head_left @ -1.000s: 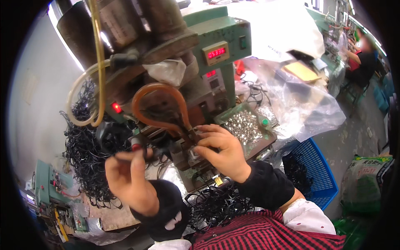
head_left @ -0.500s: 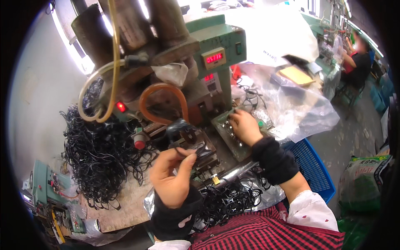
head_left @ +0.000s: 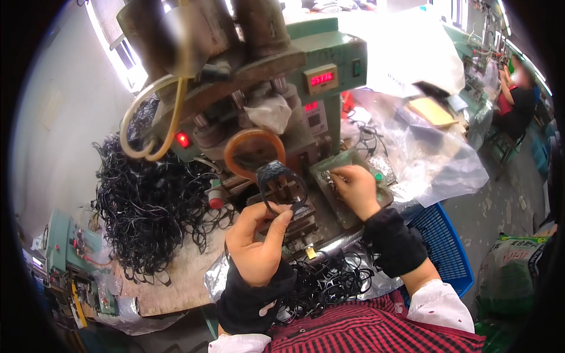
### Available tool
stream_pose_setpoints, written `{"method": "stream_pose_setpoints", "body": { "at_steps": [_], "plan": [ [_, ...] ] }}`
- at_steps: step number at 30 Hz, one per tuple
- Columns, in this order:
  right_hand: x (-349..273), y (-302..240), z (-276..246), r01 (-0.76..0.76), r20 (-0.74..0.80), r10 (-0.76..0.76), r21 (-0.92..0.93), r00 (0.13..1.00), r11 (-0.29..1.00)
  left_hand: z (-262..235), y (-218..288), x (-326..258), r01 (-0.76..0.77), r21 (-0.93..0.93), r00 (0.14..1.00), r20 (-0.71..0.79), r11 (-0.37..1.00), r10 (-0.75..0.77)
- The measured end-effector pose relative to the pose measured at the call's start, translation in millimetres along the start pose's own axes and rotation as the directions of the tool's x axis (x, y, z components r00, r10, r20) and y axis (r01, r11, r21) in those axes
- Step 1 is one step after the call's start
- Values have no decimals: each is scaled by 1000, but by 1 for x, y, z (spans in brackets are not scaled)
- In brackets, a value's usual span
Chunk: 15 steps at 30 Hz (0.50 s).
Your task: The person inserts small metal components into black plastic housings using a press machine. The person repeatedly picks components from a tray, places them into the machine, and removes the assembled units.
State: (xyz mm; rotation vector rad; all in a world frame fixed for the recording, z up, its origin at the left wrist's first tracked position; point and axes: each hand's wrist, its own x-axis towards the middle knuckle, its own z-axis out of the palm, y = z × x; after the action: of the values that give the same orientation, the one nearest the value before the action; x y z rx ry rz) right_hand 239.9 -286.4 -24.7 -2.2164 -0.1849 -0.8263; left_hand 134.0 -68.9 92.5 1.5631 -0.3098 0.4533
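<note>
My left hand (head_left: 256, 246) pinches a black strap loop (head_left: 272, 170) between thumb and fingertips. The loop rises from the fingers, its broad glossy part uppermost, in front of the press's metal die (head_left: 301, 226). To the right, my right hand (head_left: 358, 189) is over a shallow metal tray (head_left: 340, 213) holding tiny shiny pieces. Its thumb and fingers are drawn together at the tray; whatever may be between them is too small to make out.
A green press (head_left: 329, 47) with a lit red display stands ahead. Tangled black straps (head_left: 138, 217) are heaped on the left, and more straps (head_left: 326, 282) lie near my body. A blue plastic basket (head_left: 450, 253) is at the right, beyond it a seated person (head_left: 519, 106).
The black strap loop has been raised and now stands upright above my left fingers. My right fingers have drawn into a pinch at the tray. The whole view has shifted slightly.
</note>
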Motion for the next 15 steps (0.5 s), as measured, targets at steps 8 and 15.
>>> {"method": "stream_pose_setpoints", "body": {
  "at_steps": [8, 15],
  "plan": [
    [-17, 9, 0, 212, 141, -197, -104, 970, 972, -81, 2, -42, -161, 441, 915, -269, 883, 301],
    [-34, 27, -25, -382, 30, 563, 765, 826, 519, -222, 0, -59, 195, 613, 835, -513, 765, 199]
  ]
}}
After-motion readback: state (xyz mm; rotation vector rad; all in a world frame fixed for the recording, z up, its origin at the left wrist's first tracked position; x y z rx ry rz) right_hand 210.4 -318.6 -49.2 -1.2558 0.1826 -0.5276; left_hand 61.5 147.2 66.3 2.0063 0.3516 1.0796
